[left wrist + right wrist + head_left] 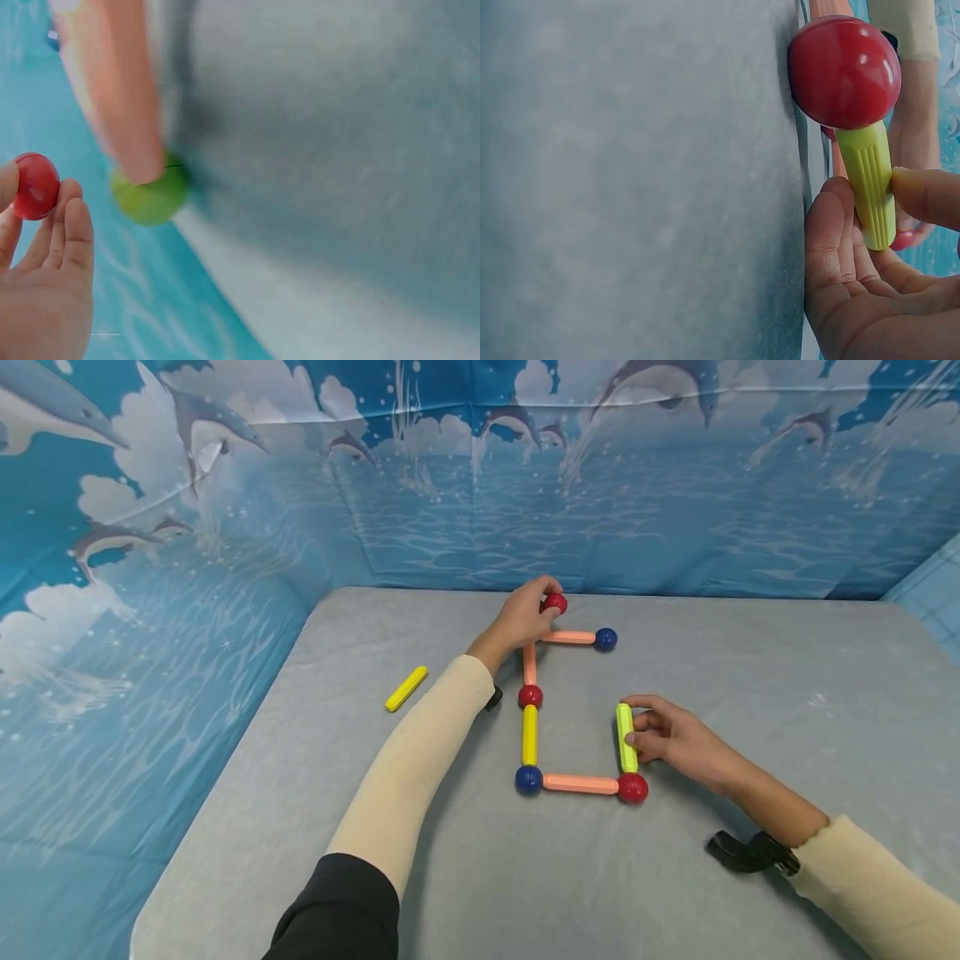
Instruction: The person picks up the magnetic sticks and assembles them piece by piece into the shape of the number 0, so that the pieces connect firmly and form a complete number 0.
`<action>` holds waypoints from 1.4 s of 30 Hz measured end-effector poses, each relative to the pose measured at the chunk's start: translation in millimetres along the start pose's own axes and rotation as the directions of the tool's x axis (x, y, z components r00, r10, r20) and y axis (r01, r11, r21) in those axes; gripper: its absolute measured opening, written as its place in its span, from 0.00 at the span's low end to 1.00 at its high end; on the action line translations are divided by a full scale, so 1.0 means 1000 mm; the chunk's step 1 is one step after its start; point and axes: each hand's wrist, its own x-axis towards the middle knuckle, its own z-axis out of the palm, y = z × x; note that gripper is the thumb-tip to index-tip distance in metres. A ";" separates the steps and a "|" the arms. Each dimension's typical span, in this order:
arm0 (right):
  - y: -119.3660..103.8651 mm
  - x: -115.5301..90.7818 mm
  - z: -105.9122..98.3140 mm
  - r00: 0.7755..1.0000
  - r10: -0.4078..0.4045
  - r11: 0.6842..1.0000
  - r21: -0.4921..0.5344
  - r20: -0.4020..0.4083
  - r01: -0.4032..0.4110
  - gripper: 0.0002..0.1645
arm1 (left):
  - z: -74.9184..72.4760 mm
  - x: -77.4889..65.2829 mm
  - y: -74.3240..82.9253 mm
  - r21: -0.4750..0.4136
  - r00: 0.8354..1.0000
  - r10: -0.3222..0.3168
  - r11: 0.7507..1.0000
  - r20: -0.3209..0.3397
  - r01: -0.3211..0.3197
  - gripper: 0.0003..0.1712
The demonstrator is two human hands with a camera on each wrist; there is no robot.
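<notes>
At the back of the table, my left hand [524, 613] pinches a red ball [36, 186] between thumb and fingers. Beside it in the left wrist view is a green ball [150, 196] at the end of an orange stick [120, 90]; the hand hides that ball in the head view. My right hand [678, 739] pinches a yellow-green stick [626, 737], whose near end touches another red ball [845, 73]. From that ball an orange stick [581, 784] runs left to a blue ball [528, 780]. A yellow stick [530, 735] and a third red ball [530, 696] continue the chain backward.
Near the back, an orange stick [568, 637] ends in another blue ball [606, 639]. A loose yellow stick [407, 688] lies left of my left forearm. The grey table [750, 668] meets a blue dolphin-print cloth [480, 510] at its back and left edges.
</notes>
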 end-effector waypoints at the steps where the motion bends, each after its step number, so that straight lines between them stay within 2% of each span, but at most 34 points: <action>1: 0.000 0.000 0.000 1.000 0.000 1.000 0.001 0.001 0.000 0.36 | -0.002 -0.003 0.004 -0.003 0.999 0.035 0.999 0.012 -0.035 0.19; 4: -0.001 0.000 0.000 1.000 0.011 1.000 -0.002 0.002 -0.011 0.36 | -0.004 -0.016 0.015 0.018 0.987 0.146 0.989 0.070 -0.147 0.20; 7: -0.002 0.001 0.001 1.000 0.031 1.000 -0.006 0.002 -0.031 0.37 | -0.002 -0.031 0.025 0.033 0.955 0.250 0.966 0.160 -0.258 0.20; 10: -0.003 0.003 0.002 0.999 0.049 0.999 -0.008 0.000 -0.049 0.39 | 0.004 -0.044 0.033 0.030 0.923 0.288 0.952 0.256 -0.306 0.21; 13: -0.004 0.004 0.002 0.998 0.061 0.998 -0.009 -0.005 -0.061 0.40 | 0.010 -0.053 0.038 0.015 0.897 0.297 0.948 0.327 -0.319 0.22; 18: -0.004 0.004 0.001 0.998 0.064 0.998 -0.015 -0.004 -0.064 0.39 | 0.018 -0.058 0.040 -0.037 0.863 0.302 0.948 0.405 -0.315 0.22; 25: -0.004 0.002 0.001 0.998 0.058 0.998 -0.016 -0.003 -0.058 0.38 | 0.028 -0.059 0.035 -0.044 0.837 0.278 0.955 0.471 -0.292 0.21; 27: -0.004 0.002 0.000 0.998 0.055 0.998 -0.013 -0.004 -0.055 0.38 | 0.030 -0.060 0.034 -0.041 0.833 0.279 0.954 0.478 -0.296 0.21; 30: -0.004 0.002 0.001 0.998 0.055 0.998 -0.012 -0.006 -0.055 0.38 | 0.034 -0.061 0.034 -0.012 0.838 0.270 0.954 0.475 -0.300 0.22; 37: -0.004 0.003 0.002 0.998 0.070 0.997 -0.012 -0.003 -0.070 0.39 | 0.042 -0.062 0.039 0.118 0.881 0.188 0.958 0.433 -0.263 0.24; 39: -0.005 0.003 0.002 0.997 0.073 0.997 -0.011 -0.001 -0.073 0.39 | 0.043 -0.062 0.041 0.131 0.887 0.179 0.958 0.426 -0.256 0.23; 42: -0.005 0.004 0.002 0.997 0.078 0.997 -0.011 0.003 -0.078 0.40 | 0.045 -0.061 0.043 0.127 0.886 0.183 0.957 0.426 -0.259 0.23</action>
